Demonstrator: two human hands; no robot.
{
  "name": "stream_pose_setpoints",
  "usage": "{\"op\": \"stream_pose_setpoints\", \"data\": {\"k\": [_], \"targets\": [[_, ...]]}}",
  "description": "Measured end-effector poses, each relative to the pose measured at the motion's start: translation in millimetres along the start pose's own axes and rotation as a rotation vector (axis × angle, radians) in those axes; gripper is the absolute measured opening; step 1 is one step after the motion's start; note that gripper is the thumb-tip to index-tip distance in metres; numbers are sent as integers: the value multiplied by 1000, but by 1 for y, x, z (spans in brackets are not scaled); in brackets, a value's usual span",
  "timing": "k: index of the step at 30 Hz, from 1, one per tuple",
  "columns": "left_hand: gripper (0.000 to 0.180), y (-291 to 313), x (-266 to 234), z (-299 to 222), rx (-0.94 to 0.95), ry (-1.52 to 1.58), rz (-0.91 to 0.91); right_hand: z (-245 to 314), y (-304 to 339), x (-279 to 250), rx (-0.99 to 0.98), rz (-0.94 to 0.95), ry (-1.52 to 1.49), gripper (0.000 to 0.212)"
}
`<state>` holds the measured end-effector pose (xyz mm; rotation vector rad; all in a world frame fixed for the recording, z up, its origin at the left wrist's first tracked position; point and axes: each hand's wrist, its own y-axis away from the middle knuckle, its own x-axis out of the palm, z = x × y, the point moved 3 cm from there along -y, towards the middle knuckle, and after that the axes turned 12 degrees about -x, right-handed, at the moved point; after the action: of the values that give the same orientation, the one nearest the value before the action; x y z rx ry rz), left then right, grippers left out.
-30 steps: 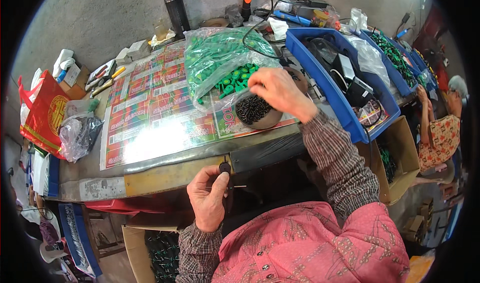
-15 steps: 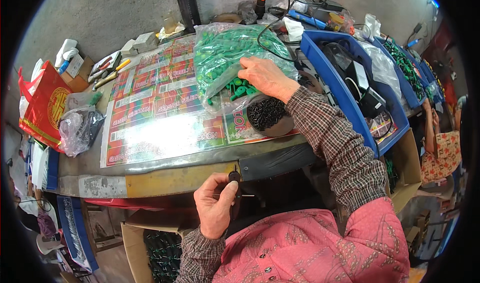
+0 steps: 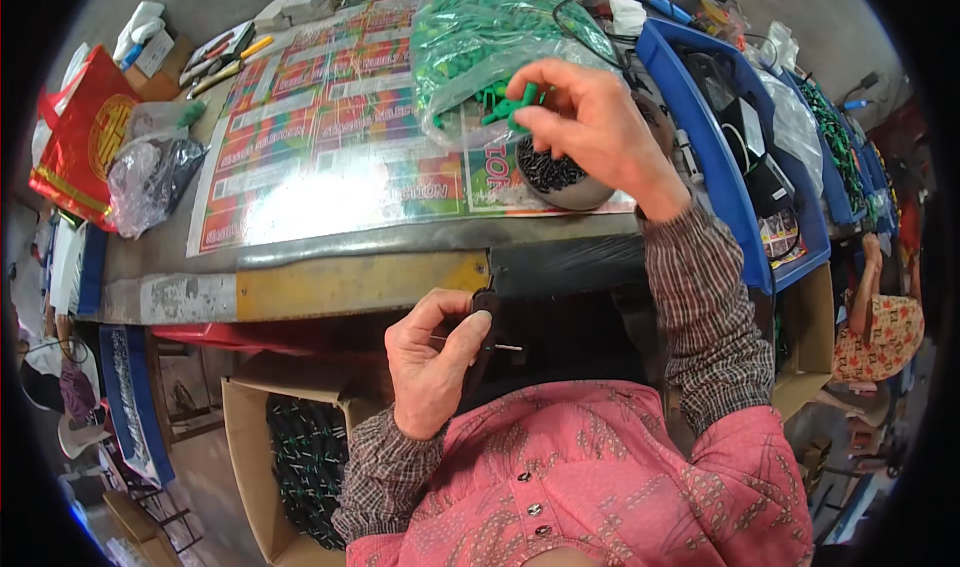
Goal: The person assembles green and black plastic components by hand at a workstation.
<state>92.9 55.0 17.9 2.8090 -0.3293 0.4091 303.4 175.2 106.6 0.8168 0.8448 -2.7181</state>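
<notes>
At one o'clock the right hand (image 3: 598,132) is pinching a green piece (image 3: 527,100) between fingers; at seven, the left hand (image 3: 428,359) is pinching a seemingly flat dark part (image 3: 485,300).

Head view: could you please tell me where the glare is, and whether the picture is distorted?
Head view: white glare washes out the lower part of the patterned sheet; head view: the front edge of the table bows slightly and black fills the corners; head view, too: deep shadow under the table.
</notes>
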Motion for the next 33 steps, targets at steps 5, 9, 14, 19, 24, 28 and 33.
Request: {"op": "stream_pose_setpoints", "data": {"k": [5,9,14,19,24,28,33], "targets": [[9,14,-7,7,-38,52,17,42,47,32,155,51,-498,16],[9,26,-12,8,-33,25,23,50,76,54,214,29,-676,18],[9,37,-18,8,16,0,29,56,94,71,313,-17,-857,19],[10,42,-21,10,59,-47,17,58,102,78,331,-11,-870,20],[9,45,-23,12,32,-45,14,60,104,79,333,-53,-870,20],[9,46,-25,12,22,-64,7,62,105,84,334,-43,-875,20],[9,46,-24,13,-4,-36,35,60,108,89,353,-8,-922,19]]}}
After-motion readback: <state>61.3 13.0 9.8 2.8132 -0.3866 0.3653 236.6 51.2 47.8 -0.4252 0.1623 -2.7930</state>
